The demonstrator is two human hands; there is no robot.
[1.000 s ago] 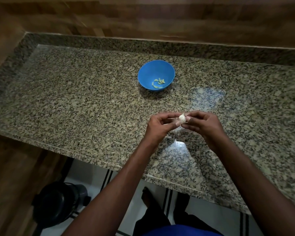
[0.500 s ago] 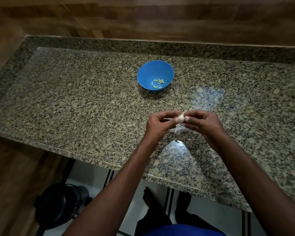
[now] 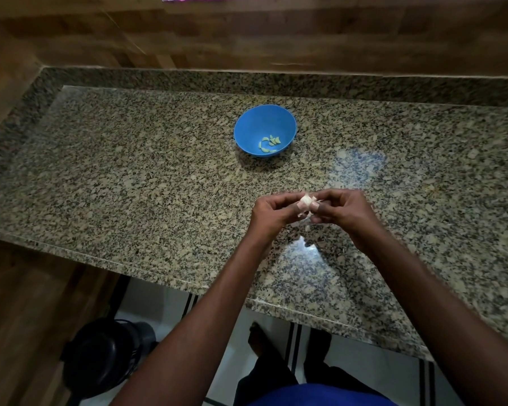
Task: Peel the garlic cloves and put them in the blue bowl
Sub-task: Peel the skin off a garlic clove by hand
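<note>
A small pale garlic clove point(image 3: 306, 199) with loose papery skin is pinched between the fingertips of both hands, a little above the counter. My left hand point(image 3: 273, 213) grips it from the left and my right hand point(image 3: 342, 209) from the right, thumbs meeting at the clove. The blue bowl point(image 3: 255, 124) stands on the counter beyond the hands, a bit to the left. Several peeled cloves point(image 3: 269, 143) lie at its bottom. Most of the clove in my fingers is hidden.
The speckled granite counter point(image 3: 129, 177) runs left and right, with a raised granite lip and wooden wall behind. Its front edge point(image 3: 170, 278) lies below my forearms. A black round appliance point(image 3: 106, 356) sits on the floor at the lower left.
The hands have stayed in place and turned the clove slightly; a flap of skin now sticks out below it. The view has shifted a little.
</note>
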